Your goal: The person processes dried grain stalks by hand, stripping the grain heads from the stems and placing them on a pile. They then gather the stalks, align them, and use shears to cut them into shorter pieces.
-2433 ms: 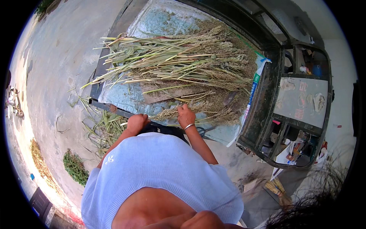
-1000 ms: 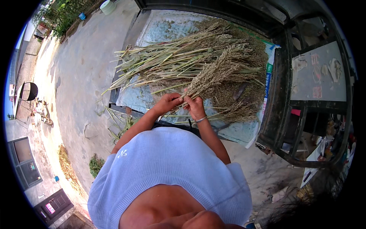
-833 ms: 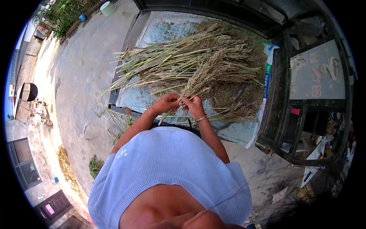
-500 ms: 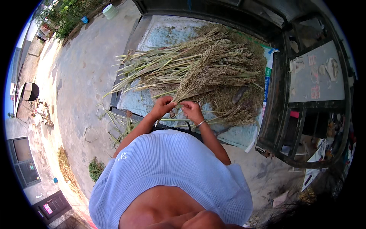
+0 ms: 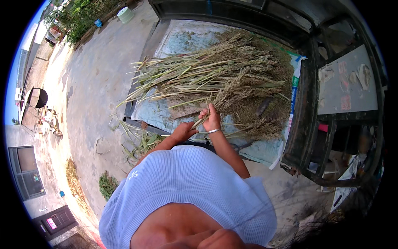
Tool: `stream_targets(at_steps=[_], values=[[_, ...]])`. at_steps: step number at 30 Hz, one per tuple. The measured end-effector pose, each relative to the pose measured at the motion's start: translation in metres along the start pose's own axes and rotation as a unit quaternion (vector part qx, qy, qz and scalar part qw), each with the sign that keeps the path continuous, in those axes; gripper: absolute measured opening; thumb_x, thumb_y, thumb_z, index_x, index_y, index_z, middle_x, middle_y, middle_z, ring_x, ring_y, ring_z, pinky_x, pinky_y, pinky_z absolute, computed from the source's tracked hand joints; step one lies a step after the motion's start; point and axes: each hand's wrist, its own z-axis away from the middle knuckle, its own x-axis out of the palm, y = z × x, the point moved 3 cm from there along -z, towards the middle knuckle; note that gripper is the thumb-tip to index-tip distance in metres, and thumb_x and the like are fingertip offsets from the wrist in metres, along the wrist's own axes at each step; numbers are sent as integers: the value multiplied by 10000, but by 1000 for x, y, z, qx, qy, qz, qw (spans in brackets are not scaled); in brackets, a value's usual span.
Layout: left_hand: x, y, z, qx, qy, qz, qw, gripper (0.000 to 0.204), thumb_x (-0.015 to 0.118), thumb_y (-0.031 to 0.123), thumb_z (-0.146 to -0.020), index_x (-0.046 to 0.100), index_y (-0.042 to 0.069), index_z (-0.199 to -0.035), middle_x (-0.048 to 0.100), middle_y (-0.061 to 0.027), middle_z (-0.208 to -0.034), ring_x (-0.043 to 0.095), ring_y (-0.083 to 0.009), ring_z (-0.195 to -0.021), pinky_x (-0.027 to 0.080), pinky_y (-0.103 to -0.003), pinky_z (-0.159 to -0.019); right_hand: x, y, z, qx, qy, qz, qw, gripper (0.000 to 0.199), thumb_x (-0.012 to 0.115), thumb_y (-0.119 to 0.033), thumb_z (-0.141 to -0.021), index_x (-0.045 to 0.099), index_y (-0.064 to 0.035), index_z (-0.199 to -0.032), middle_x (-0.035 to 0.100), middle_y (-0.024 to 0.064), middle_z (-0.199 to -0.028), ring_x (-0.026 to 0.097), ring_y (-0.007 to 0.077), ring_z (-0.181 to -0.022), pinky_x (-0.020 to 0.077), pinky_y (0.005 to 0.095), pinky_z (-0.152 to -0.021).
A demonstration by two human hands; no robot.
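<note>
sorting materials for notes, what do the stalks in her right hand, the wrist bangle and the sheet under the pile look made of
Stalks: dried plant stems, matte straw-green with bushy seed heads. Bangle: probably metal, thin with a silvery shine. Sheet: looks like worn plastic tarp, faded blue and crinkled, though that is uncertain.

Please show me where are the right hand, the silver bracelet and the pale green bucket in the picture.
right hand [image 5: 212,120], head view, on the back of the hand gripping stalks.
silver bracelet [image 5: 214,131], head view, on the band at the right wrist.
pale green bucket [image 5: 125,14], head view, on its side wall.
</note>
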Motion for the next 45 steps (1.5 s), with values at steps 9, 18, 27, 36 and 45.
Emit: stream_targets(at_steps=[9,18,27,36,45], values=[[17,1,14,-49,-84,-199,975,301,547,343,-794,483,50,-824,586,-165,-690,576,-354,-663,447,-455,-558,-88,-21,-16,-35,188,-108,976,412,473,-525,-830,382,-136,-732,267,-33,-512,286,86,-397,250,251,-377],[-1,28,19,103,101,-386,911,149,537,228,-726,564,86,-761,538,-40,-699,545,-227,-685,429,-349,-598,-86,-41,-3,-11,164,-163,973,566,428,-623,-796,297,-114,-583,295,-24,-480,293,114,-408,269,243,-413],[-13,47,14,94,76,-363,924,108,544,181,-678,574,91,-729,494,-54,-767,513,-227,-760,469,-354,-530,-77,-67,4,-40,196,-152,968,586,382,-630,-810,285,-101,-578,274,-11,-461,262,126,-411,272,260,-429],[-112,-73,59,-179,130,-364,905,239,580,280,-767,604,59,-679,570,-101,-712,586,-265,-678,465,-389,-550,-154,-134,8,-163,348,-107,917,547,345,-564,-856,305,-85,-596,297,1,-481,261,113,-381,245,269,-362],[-142,-72,89,-73,289,-194,934,254,623,235,-743,595,86,-947,583,-103,-944,537,-299,-856,438,-367,-724,-131,-104,-26,-138,303,-159,929,565,334,-593,-843,303,-85,-597,279,-3,-462,264,118,-381,249,256,-371]])
